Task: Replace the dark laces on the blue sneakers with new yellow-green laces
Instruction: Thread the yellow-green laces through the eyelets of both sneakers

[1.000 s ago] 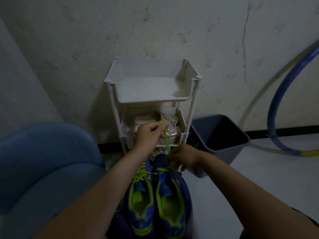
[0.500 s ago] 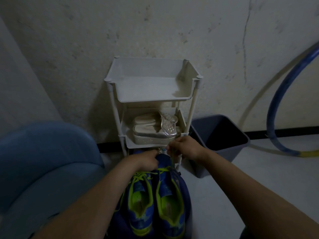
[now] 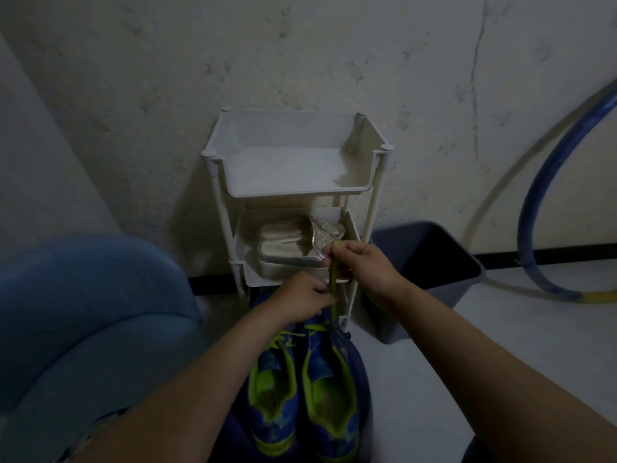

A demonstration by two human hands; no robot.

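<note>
Lace, place: the lace (image 3: 334, 282) runs straight up from the toe end of the right sneaker (image 3: 330, 385) to my right hand (image 3: 364, 265). On the way it passes the fingertips of my left hand (image 3: 300, 297). It hangs between the two hands, in front of the rack (image 3: 293, 182).
Sneakers, place: the sneakers sit side by side between my forearms, with heels toward me and toes toward the rack. The left sneaker (image 3: 272, 389) touches the right one.
Lace, look: yellow-green, thin and pulled taut. A short tip sticks out above my right fingers. More yellow-green lacing crosses the front of both sneakers.
Sneakers, look: blue uppers with bright yellow-green lining around the openings.
Right hand: it is the higher one, just above the rack's middle shelf. Thumb and fingers are curled and pinch the lace near its top end.
Left hand: it is lower, just above the sneaker toes. The fingers are curled in, with the tips closed on the lace low down. The dim light hides exactly how they grip.
Around: pale sandals (image 3: 293, 245) lie on the rack's middle shelf. A dark bin (image 3: 430, 262) stands to the right of the rack, and a blue hoop (image 3: 541, 195) leans on the wall (image 3: 133, 95). A blue seat (image 3: 83, 312) is at my left.
</note>
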